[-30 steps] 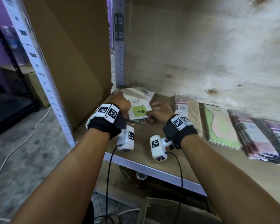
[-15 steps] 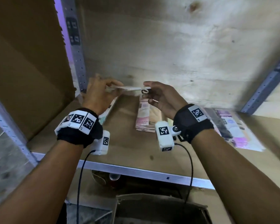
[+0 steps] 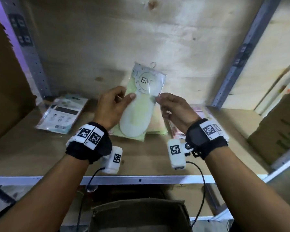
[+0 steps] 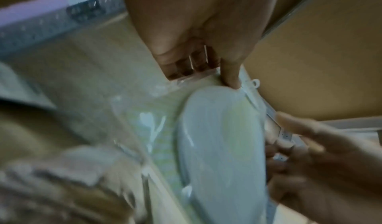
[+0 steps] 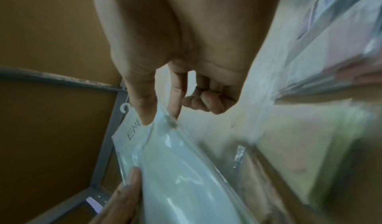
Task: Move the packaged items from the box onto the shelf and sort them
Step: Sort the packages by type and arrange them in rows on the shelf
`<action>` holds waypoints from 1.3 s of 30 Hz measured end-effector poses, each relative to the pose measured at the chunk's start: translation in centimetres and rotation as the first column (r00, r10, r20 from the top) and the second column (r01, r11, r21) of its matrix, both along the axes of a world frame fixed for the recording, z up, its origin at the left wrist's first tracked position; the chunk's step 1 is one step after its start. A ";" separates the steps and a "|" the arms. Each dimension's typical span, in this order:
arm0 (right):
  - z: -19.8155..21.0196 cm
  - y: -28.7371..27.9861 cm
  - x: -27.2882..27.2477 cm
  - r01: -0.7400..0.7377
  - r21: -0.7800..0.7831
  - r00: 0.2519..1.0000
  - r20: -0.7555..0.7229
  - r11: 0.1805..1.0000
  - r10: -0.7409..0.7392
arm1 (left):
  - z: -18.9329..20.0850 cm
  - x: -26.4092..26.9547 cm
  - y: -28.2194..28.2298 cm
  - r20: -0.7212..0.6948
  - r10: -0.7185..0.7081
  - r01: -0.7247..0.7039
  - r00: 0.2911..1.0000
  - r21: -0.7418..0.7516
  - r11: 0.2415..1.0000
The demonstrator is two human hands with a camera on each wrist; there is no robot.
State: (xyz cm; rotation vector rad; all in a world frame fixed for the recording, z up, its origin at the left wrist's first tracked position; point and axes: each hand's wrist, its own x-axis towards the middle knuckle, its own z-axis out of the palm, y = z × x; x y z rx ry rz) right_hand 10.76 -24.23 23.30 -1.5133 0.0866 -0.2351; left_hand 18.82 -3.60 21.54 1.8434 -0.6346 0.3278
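Both hands hold one clear sock packet [image 3: 141, 104] upright at frame centre, above the shelf [image 3: 40, 154]: left hand [image 3: 111, 108] pinches its left edge, right hand [image 3: 175, 108] pinches the right edge, remaining fingers curled.

I see a pale plywood back panel [image 3: 107, 39] closing the far side. Grey perforated metal uprights [image 3: 238, 57] stand at far left and far right. A large brown cardboard sheet [image 3: 5, 91] leans at the left, and a brown printed cardboard carton [image 3: 278, 131] sits right.
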 end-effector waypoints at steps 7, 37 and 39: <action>-5.8 -2.2 -1.7 -0.047 -0.073 0.981 -0.191 0.996 0.033 | -4.5 0.1 -4.8 -0.481 -0.107 -0.029 0.870 -0.267 0.963; -7.6 -5.5 -5.8 -0.281 -0.083 0.888 -0.400 0.956 0.226 | -3.9 5.0 1.1 -0.552 0.033 -0.102 0.833 -0.095 0.990; -7.3 -5.6 -5.9 -0.288 -0.060 0.884 -0.400 0.956 0.241 | -3.8 5.6 2.0 -0.550 0.066 -0.155 0.833 -0.118 0.981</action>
